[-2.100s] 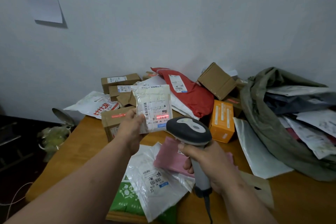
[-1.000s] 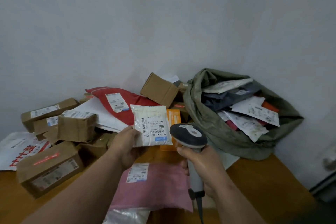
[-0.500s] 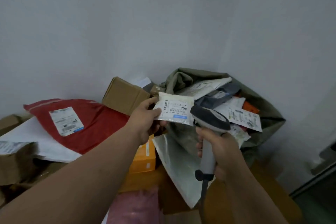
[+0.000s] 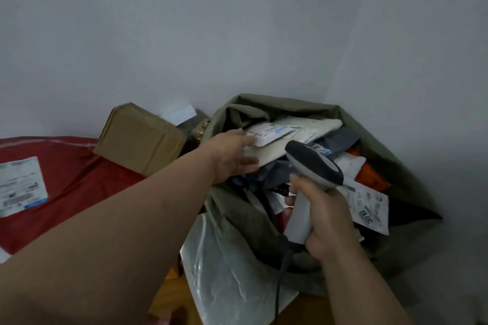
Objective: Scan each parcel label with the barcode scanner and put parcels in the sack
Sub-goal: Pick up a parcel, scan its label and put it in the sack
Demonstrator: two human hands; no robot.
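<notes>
The olive-green sack (image 4: 375,140) stands open at the right, against the wall, stuffed with several parcels. The small white labelled parcel (image 4: 269,133) lies on top of the pile inside the sack mouth. My left hand (image 4: 232,155) reaches over the sack's near rim with its fingers spread, and its fingertips are just at the parcel's edge. My right hand (image 4: 322,219) grips the handle of the grey barcode scanner (image 4: 314,166), held upright in front of the sack. The scanner's head covers part of the contents.
A brown cardboard box (image 4: 140,140) leans by the wall left of the sack. A red mailer with a white label (image 4: 74,174) lies at the far left. A clear plastic bag (image 4: 224,258) drapes over the wooden table edge (image 4: 171,290) below the sack.
My left hand carried the white parcel from in front of the scanner to the right into the sack mouth and opened. The view swung right, and the scanner stayed in my right hand.
</notes>
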